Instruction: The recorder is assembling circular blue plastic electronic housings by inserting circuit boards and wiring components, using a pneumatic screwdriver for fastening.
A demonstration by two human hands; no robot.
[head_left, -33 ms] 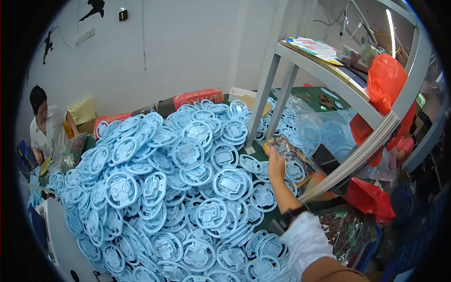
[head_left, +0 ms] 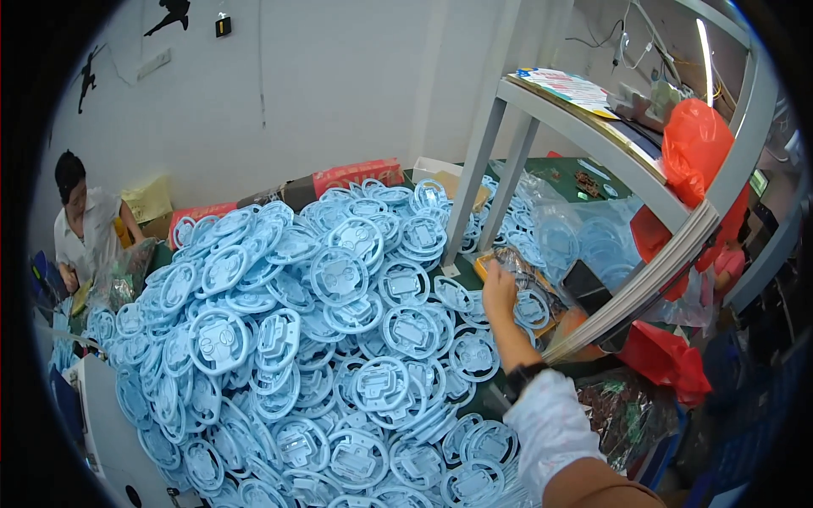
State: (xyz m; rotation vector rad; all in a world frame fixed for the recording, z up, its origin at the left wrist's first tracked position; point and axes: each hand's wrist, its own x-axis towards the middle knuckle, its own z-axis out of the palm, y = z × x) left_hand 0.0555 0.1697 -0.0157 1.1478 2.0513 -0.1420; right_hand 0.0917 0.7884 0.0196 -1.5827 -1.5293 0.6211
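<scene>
Ideally, the right hand [head_left: 499, 292], fingers curled, whether gripping I cannot tell, should work lightly at the shallow orange-edged box [head_left: 482, 264] on the right, without nudging nearby pale-blue, wheel-shaped plastic parts [head_left: 339, 277]; one wearer's hand shows, one such box, parts beyond counting

the right hand [head_left: 500, 296] is bare. a broad black band [head_left: 527, 373] circles the wrist [head_left: 514, 358]. above it comes a white sleeve [head_left: 555, 423], loose and puffed, creased along its length, drawn in near the band, with faint bluish shading; any finer pattern is too blurred to tell.
</scene>
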